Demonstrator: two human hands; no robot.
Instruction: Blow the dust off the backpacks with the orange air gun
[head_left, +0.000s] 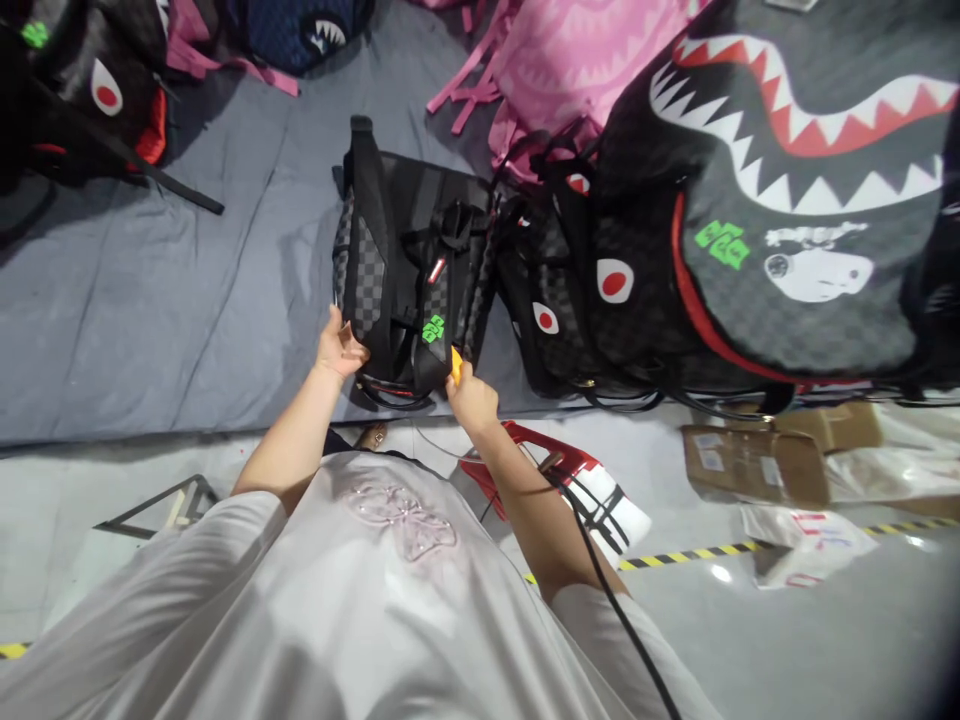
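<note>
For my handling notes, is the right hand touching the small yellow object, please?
Touching: the head view shows the right hand gripping the small yellow object.

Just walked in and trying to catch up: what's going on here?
A person in a pale shirt is handling a black-and-grey checkered backpack on a grey cloth-covered surface. The left hand is at the backpack's near left corner. The right hand holds a small yellow-orange object, too small to identify, by its near right edge. A large dark shark-mouth backpack is farther right.
</note>
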